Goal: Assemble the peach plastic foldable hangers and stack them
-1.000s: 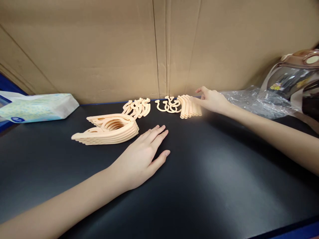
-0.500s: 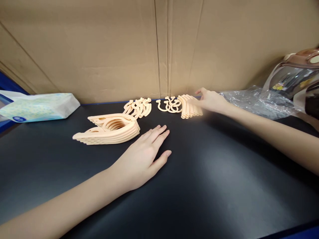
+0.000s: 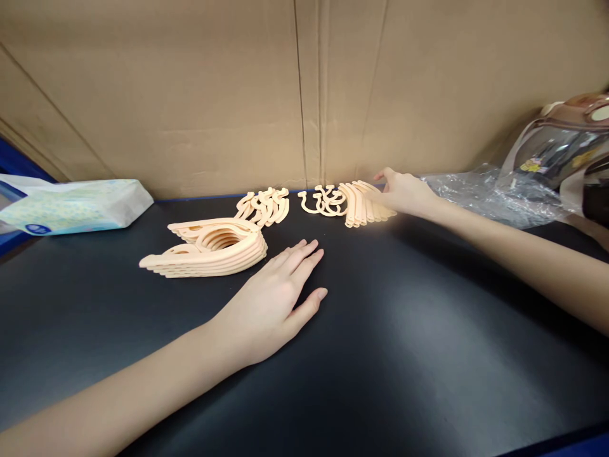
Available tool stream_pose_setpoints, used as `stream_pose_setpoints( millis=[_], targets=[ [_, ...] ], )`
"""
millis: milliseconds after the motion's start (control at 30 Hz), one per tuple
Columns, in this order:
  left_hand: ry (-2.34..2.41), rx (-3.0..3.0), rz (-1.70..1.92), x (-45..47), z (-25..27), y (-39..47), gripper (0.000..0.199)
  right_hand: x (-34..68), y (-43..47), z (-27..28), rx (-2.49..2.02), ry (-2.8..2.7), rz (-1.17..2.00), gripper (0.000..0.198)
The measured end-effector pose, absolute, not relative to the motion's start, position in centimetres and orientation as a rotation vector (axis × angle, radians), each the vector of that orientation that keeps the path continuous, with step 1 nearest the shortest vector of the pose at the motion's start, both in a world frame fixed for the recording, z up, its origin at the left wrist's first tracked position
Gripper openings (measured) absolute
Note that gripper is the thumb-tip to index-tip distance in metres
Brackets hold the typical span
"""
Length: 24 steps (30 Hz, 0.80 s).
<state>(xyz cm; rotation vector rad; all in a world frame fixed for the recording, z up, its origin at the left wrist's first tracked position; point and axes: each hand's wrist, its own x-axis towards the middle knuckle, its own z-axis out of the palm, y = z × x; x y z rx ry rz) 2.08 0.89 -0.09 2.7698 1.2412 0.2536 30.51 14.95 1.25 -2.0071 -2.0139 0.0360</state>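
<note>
Black desk [image 3: 380, 355]; person's left hand [image 3: 271, 295] rests palm down mid-desk, fingers close together, thumb apart; stack of beige frames [image 3: 228, 257] just beside it, toward left edge; right hand [image 3: 408, 193] at row of beige bars [image 3: 358, 204] near back edge, thumb and forefinger parted, pinch cannot be told; light, even touch probably keeps row aligned; beige hooks [image 3: 327, 212] just beside row.

On the table [image 3: 390, 355], stacked parts [image 3: 233, 255] lie right of the tissue pack [image 3: 80, 206], left of hooks [image 3: 325, 204].
</note>
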Motion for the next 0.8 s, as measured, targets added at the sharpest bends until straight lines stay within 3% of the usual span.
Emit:
stream_pose_setpoints(
  millis=[267, 400, 633, 733, 800],
  targets=[
    [1.233, 2.763, 0.255, 2.0, -0.1, 0.9, 0.057, 30.8, 14.6, 3.1, -1.909, -1.969, -0.059, 0.050],
    [1.236, 2.736, 0.269, 2.0, -0.1, 0.8, 0.058, 29.9, 13.1, 4.8, -1.651, -2.026, 0.016, 0.044],
    [1.301, 2.702, 0.688, 1.9, -0.2, 0.6, 0.071, 26.7, 5.8, 3.7, -1.232, -2.576, -0.048, 0.042],
    [1.192, 2.727, 0.744, 1.9, 0.0, 0.5, 0.062, 25.9, 2.9, 2.5, -0.954, -2.742, -0.099, 0.032],
    [1.104, 2.761, 0.743, 2.0, 0.1, 0.5, 0.044, 25.6, 1.8, 2.0, -0.833, -2.802, -0.170, 0.031]
  ],
)
